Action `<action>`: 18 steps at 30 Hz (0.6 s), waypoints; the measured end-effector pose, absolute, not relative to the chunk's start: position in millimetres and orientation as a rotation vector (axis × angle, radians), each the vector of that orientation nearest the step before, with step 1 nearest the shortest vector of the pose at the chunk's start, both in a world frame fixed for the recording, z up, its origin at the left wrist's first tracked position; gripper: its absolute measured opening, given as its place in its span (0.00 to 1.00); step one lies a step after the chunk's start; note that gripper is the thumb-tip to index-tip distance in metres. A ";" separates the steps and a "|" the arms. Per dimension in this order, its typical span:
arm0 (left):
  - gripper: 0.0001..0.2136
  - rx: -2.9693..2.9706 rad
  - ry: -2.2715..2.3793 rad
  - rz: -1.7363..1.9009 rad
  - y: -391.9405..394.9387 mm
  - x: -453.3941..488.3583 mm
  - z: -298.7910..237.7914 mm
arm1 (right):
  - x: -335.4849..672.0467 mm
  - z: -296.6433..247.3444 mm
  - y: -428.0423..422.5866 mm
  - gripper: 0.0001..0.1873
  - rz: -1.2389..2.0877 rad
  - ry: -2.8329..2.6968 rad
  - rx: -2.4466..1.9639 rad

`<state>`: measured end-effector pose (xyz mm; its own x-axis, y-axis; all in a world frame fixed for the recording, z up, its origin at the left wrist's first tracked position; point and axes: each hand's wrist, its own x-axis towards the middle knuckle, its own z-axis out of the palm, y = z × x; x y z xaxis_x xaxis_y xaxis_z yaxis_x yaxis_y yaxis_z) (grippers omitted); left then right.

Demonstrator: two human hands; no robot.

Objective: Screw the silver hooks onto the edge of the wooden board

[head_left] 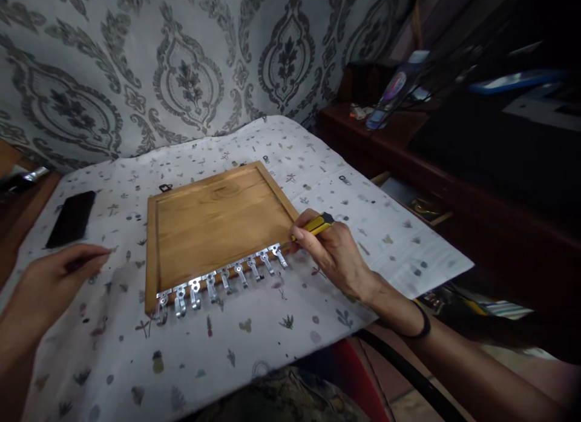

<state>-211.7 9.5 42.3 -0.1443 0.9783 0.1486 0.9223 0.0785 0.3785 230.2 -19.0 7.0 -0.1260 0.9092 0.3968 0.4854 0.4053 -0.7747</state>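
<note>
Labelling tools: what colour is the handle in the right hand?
Yellow and black tool handle, gripped by the right hand; head view shows it.

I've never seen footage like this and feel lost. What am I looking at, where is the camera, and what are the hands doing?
There is no machine here: a person wears a camera on the head, looking down at their own two bare hands. On a patterned cloth lies a wooden board with a row of metal hooks along its near edge. The right hand grips a yellow and black tool at the board's near right corner. The left hand hovers over the cloth, holding nothing visible. A dark phone lies further left.
</note>
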 end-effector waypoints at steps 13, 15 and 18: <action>0.09 1.762 1.097 0.553 32.1 0.3 34.4 | 230.8 6.2 -20.8 0.30 0.616 -1.735 -1.156; 0.07 1.732 1.023 0.559 34.2 13.6 26.2 | 231.1 6.1 -21.2 0.30 0.627 -1.736 -1.158; 0.06 1.709 0.987 0.553 36.0 24.1 16.6 | 231.6 5.5 -21.5 0.31 0.639 -1.734 -1.172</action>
<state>24.1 36.0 16.6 0.5550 0.8260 -0.0985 0.3470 -0.1223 0.9299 231.6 -21.5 5.5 -0.1258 0.9082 0.3992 0.4316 0.4124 -0.8022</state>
